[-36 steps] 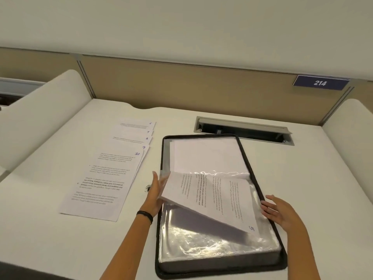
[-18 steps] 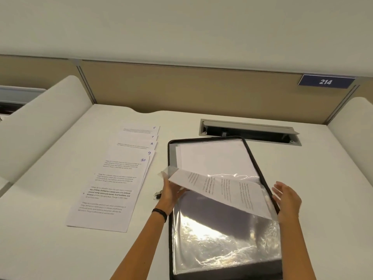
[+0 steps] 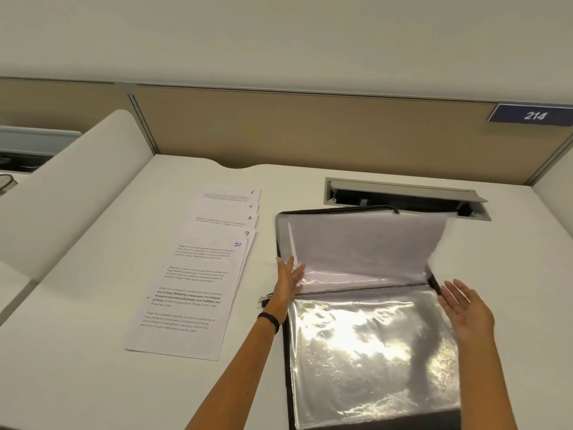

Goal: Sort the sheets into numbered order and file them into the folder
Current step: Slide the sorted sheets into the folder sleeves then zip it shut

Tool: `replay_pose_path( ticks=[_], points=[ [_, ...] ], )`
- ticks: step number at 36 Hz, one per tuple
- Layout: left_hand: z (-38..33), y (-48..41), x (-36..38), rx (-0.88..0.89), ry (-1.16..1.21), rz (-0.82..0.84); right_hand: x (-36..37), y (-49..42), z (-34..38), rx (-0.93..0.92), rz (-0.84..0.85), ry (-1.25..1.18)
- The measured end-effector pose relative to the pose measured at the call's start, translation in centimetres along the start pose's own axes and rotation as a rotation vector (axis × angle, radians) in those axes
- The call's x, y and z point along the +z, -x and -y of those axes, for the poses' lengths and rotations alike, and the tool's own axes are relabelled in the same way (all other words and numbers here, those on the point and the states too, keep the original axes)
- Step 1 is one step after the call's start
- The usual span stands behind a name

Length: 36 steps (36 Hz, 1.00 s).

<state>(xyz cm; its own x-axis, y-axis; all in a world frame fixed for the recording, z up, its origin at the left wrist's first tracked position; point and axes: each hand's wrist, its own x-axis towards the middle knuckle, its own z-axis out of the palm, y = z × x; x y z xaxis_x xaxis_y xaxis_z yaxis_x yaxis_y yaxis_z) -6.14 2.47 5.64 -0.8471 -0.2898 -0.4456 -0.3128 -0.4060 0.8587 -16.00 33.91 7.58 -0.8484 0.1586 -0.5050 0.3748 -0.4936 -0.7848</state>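
Note:
A black display folder (image 3: 280, 243) lies open on the desk, its near half a shiny clear sleeve (image 3: 372, 352). A sleeve holding a white sheet (image 3: 366, 246) is swinging over toward the far half, blurred. My left hand (image 3: 286, 280) touches that sleeve's near left corner with straight fingers. My right hand (image 3: 465, 308) hovers open beside the folder's right edge, holding nothing. Left of the folder, fanned sheets (image 3: 201, 274) numbered 6 to 10 lie on the desk, with 10 on top.
A small metal clip (image 3: 264, 301) lies between the sheets and the folder. An open cable hatch (image 3: 403, 197) sits in the desk behind the folder. Beige partitions (image 3: 310, 128) close off the back, and white dividers (image 3: 77, 187) flank the desk.
The sleeve with sheet 5 has flipped up from the near half and over toward the far half. My right hand has let go of it and drawn back. The view has shifted closer.

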Motion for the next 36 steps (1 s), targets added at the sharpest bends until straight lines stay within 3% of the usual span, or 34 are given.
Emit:
replay_pose_path(
  ticks=[10,15,18,26,36],
  points=[
    [-0.1,-1.0,-3.4,0.177,-0.195,-0.033,5.7,1.0,-3.6,0.072,0.110,0.135],
    [-0.8,-1.9,-5.7,0.373,-0.377,-0.192,9.0,1.4,-5.5,0.081,0.147,0.234],
    [-0.9,-2.9,-7.6,0.471,-0.612,-0.299,11.1,1.7,-6.5,0.068,0.172,0.309],
    [-1.4,-6.5,-12.4,0.378,-1.186,-0.294,16.6,2.9,-9.5,0.044,0.283,0.484],
    [-3.1,-10.0,-14.8,0.391,-1.285,-0.249,23.5,3.2,-14.1,0.091,0.390,0.606]
  ],
)
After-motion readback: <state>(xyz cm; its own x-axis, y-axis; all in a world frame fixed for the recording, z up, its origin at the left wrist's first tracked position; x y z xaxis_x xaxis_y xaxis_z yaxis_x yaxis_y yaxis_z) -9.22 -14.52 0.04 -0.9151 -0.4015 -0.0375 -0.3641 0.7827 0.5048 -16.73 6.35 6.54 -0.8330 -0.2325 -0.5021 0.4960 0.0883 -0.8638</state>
